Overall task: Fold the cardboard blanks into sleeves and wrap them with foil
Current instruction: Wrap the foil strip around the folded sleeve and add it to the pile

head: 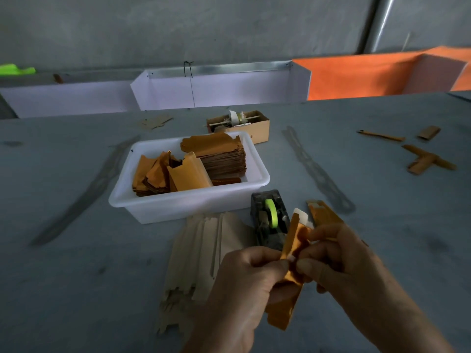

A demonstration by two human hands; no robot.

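Spreading across the whole lower view, the grey table [76, 250] carries a white plastic tub [188, 205] at its middle, filled with a flat stack of foil sheets [224, 156] at the right and crumpled gold foil pieces [155, 174] at the left. Just in front of the tub lies a fanned pile of pale cardboard blanks [204, 256], and beside it at the right stands a dark tape dispenser [270, 220] with a green roll. Behind the tub sits a small brown cardboard box [257, 128]. Nearest the camera, the left hand [244, 284] grips a gold foil-wrapped sleeve [288, 296] held tilted above the table, while the right hand [339, 258] pinches its upper part with thumb and fingers.
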